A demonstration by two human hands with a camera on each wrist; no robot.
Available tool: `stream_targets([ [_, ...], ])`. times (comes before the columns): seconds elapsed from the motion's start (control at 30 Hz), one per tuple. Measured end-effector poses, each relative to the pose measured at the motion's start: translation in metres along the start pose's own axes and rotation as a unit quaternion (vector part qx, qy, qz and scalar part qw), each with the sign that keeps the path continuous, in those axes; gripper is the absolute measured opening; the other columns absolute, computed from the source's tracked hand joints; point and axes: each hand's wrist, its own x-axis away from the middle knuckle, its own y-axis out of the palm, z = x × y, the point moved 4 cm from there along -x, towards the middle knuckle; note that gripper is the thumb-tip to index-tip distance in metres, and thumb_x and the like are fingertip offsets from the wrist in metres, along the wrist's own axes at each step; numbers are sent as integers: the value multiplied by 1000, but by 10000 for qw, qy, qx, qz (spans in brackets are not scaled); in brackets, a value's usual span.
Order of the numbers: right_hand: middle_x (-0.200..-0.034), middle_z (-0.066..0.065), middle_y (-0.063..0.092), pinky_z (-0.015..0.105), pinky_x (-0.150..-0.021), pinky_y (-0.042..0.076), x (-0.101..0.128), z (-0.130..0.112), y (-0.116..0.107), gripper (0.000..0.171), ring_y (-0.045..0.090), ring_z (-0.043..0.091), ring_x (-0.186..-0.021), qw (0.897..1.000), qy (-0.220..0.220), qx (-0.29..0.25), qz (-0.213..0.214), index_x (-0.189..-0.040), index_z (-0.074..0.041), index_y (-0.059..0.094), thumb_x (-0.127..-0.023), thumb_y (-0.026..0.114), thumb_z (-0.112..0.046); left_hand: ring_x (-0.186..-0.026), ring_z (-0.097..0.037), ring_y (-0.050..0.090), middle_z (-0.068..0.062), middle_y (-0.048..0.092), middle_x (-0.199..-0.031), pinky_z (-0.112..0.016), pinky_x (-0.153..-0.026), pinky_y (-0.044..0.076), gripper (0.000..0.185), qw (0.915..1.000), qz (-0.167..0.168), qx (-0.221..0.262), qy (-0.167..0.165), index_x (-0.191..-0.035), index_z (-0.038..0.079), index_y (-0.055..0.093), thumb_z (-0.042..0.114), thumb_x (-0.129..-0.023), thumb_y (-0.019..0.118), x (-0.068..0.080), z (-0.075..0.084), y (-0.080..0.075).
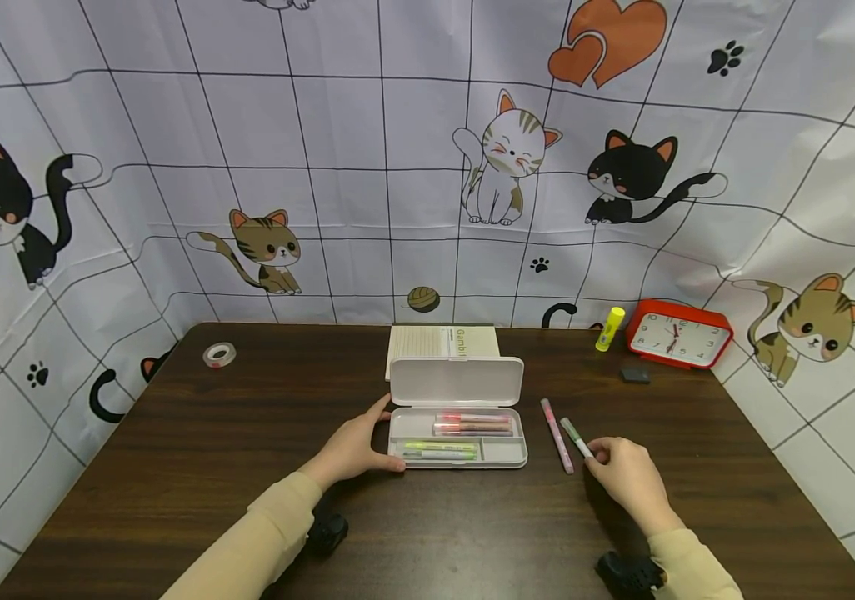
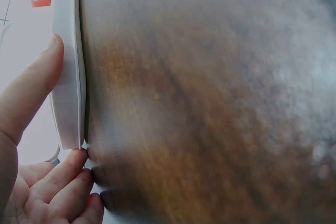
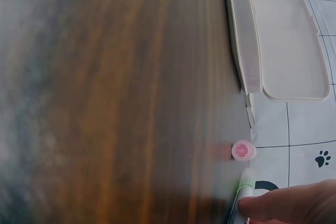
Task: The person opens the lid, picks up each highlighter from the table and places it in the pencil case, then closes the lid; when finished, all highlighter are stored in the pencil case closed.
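Note:
A white pencil case [image 1: 502,450] lies with its lid [image 1: 456,382] raised. Inside are pink-red pens [image 1: 472,425] and yellow-green pens [image 1: 438,451] in separate compartments. At the case's left end my left hand [image 1: 352,446] holds it, thumb at the front corner and fingers along the side. The left wrist view shows the thumb against the case's wall [image 2: 68,98]. Right of the case, my right hand [image 1: 628,479] pinches a green-and-white marker [image 1: 576,436] by its near end. A pink marker [image 1: 557,436] lies between that marker and the case.
Behind the lid lies a lined notepad [image 1: 420,342]. A tape roll [image 1: 219,355] sits at the back left of the brown table [image 1: 262,400]. At the back right are a yellow glue stick [image 1: 611,329], a red clock [image 1: 680,334] and a small dark block [image 1: 635,376].

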Motion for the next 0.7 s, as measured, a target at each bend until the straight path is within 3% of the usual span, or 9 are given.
stream_targets([
  [0.3, -72, 2, 52, 29, -52, 34, 1, 3, -1, 16, 45, 16, -62, 9998, -75, -7, 187, -91, -2, 69, -77, 62, -3, -125, -35, 48, -12, 54, -135, -51, -102, 37, 112, 10000, 14, -31, -11, -151, 7, 23, 40, -65, 87, 0, 0, 1],
  [0.7, -78, 3, 56, 29, -49, 35, 1, -1, -4, 17, 48, 16, -63, 9993, -42, -13, 385, -92, -9, 70, -77, 63, -6, -126, -36, 47, -11, 53, -136, -52, -103, 36, 113, 10000, -14, -66, 9, -151, 6, 22, 42, -65, 86, 0, -1, 1],
])
